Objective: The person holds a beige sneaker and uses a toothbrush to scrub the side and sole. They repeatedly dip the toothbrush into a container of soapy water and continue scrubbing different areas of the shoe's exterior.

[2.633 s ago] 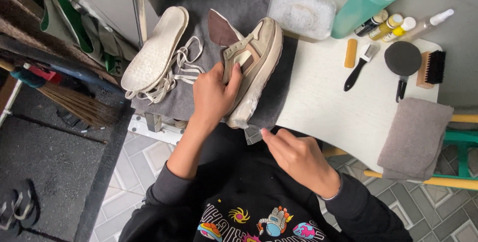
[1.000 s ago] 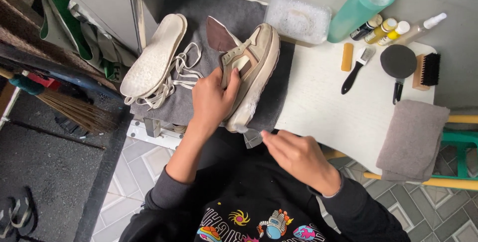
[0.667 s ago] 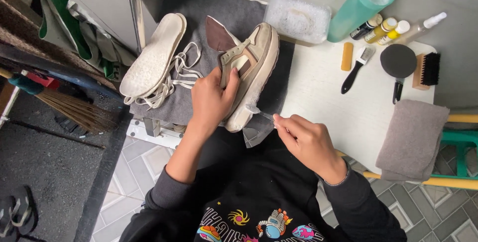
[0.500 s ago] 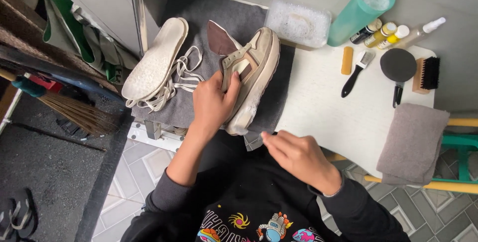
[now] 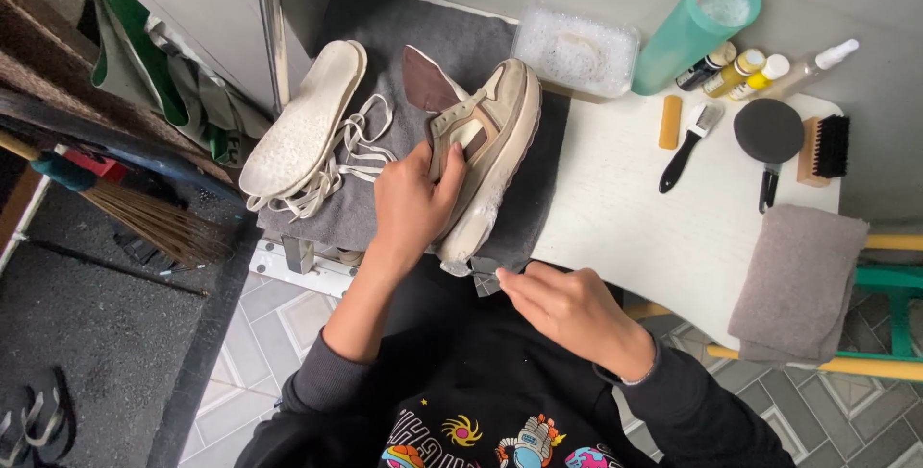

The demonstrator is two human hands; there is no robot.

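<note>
Where the floor shows at far left, a straw broom lies beside dark matting. Next right, a white insole rests sole-up on a grey towel, loose white laces tangled beside and partly under it. Left hand grips a beige-and-brown sneaker, fingers curled around its upper near the lace area, thumb on the side; shoe tilted on its side on the towel, sole edge facing right, tongue sticking up toward the wall. Right hand sits just below the shoe's heel end at the table edge, fingers pinched narrow on a small grey item; what it is, cannot tell. Behind the shoe, a clear tub of suds. Right of that, a teal cup with a pink stick, then small bottles. On the white table: tan block, small black-handled brush, round black brush, wooden bristle brush. Folded grey cloth hangs over the right edge.
</note>
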